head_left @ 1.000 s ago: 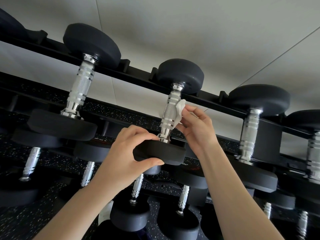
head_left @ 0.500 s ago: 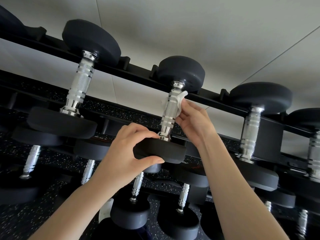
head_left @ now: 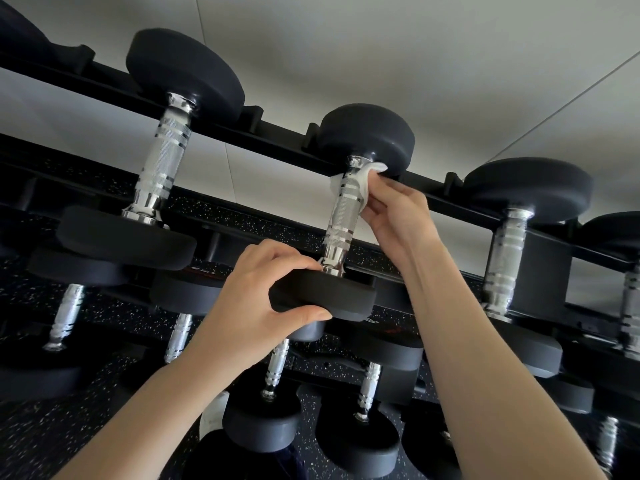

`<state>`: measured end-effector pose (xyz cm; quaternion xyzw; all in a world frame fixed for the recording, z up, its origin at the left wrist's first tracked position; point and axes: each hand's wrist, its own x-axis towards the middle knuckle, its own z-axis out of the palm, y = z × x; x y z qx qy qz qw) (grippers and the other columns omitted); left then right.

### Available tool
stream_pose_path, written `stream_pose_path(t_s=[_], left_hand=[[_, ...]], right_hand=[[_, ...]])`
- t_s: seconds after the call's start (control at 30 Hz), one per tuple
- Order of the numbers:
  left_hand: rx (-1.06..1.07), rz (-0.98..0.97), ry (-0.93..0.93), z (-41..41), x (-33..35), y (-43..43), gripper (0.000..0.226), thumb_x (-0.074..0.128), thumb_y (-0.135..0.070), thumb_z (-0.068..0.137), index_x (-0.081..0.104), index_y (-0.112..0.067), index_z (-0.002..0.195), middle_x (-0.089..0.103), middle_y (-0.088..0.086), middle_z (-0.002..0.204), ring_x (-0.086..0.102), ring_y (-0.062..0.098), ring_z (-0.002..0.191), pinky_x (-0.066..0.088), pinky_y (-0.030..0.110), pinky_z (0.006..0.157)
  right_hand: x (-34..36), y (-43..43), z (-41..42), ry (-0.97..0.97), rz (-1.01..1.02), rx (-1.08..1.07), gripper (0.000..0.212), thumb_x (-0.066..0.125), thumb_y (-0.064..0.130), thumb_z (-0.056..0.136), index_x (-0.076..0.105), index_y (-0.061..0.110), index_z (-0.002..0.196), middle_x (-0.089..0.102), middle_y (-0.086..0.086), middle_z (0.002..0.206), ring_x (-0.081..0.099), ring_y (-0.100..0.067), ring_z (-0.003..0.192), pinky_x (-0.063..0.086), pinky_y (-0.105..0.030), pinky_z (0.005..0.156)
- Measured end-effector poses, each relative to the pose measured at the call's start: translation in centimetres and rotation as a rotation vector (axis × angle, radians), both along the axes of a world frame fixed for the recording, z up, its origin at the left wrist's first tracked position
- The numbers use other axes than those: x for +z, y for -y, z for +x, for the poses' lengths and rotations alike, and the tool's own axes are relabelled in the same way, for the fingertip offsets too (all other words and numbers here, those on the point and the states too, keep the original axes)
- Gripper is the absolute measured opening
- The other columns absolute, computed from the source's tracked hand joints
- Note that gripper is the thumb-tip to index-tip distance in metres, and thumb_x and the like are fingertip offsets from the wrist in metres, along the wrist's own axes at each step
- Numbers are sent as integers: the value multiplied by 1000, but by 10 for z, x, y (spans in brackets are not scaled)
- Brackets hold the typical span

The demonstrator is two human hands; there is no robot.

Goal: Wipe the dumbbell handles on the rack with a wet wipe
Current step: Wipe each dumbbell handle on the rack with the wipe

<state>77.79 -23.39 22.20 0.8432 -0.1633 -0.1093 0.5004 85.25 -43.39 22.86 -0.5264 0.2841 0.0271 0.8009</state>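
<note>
- Black rack [head_left: 273,140] against pale wall, dumbbells in rows.
- Left hand [head_left: 256,306] grips near weight [head_left: 325,296].
- Right hand [head_left: 398,213] pinches wipe [head_left: 363,183] around handle [head_left: 341,216] top.

Black rack [head_left: 277,143], tiered rails, chrome-handled dumbbells [head_left: 162,157] resting across

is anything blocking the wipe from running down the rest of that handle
Nothing visible does. The right hand holds the wipe against the top of the handle, and the shaft below is bare down to the lower head. The left hand grips that head's rim, its fingertips close to the collar but off the shaft.
</note>
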Motion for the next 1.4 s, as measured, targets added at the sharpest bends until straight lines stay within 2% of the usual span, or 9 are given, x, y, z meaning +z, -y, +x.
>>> stream_pose_path(t_s=[0.17,0.37,0.53,0.67,0.83,1.0,1.17,1.3,1.4], left_hand=[[3,2,-11,-1,0,0,42,64,-55,63,64,-38,101,51,-19,104,48,8,105,34,12,87],[7,-16,-12,0,0,0,42,65,-55,62,64,-36,100,52,-17,103,48,10,105,39,23,87],[3,-18,-7,0,-1,0,43,65,-54,63,65,-35,101,52,-18,103,48,10,106,40,23,88],[-3,-18,-1,0,-2,0,42,64,-54,64,65,-35,101,52,-18,102,48,9,105,37,17,87],[-11,-17,0,0,-3,-1,44,62,-55,63,65,-35,102,51,-17,101,47,9,105,36,15,87],[-5,-22,12,0,-7,-1,47,64,-55,63,65,-34,105,50,-20,102,46,5,104,33,10,87],[-10,-16,26,0,-11,-1,50,64,-57,64,63,-34,108,49,-20,103,44,4,104,39,21,89],[-13,-33,27,0,-11,-1,47,61,-57,65,62,-39,108,48,-20,102,43,5,102,40,30,91],[-5,-66,25,0,-12,-2,45,61,-57,65,57,-45,109,48,-20,102,43,5,103,41,33,92]], right_hand=[[-2,-1,-10,-10,0,48,18,57,6,90,62,-6,102,68,-18,102,68,-24,90,56,-33,81],[-9,2,-47,-132,-203,237,28,64,4,83,57,-10,106,67,-25,102,67,-31,87,53,-45,89],[-4,-6,-63,-214,-482,323,21,76,13,76,64,7,92,71,-9,79,63,-16,65,49,-31,62],[2,-14,-70,-196,-593,278,24,79,14,73,61,12,89,73,-5,74,65,-8,60,49,-24,58],[3,-21,-75,-79,-837,221,19,80,16,71,65,19,83,71,-1,71,67,-17,68,55,-30,66],[5,-25,-69,150,-1021,249,12,77,10,74,70,16,81,67,1,79,59,-8,69,47,-15,65],[7,-28,-55,328,-1260,428,10,77,8,73,75,10,83,60,3,81,55,6,71,40,-5,66],[13,-26,-48,408,-1396,660,9,77,7,72,76,10,81,62,-4,78,56,-5,68,45,-12,65],[22,-31,-38,404,-1514,867,6,74,7,74,76,10,79,59,-5,76,58,-21,65,48,-33,59]])
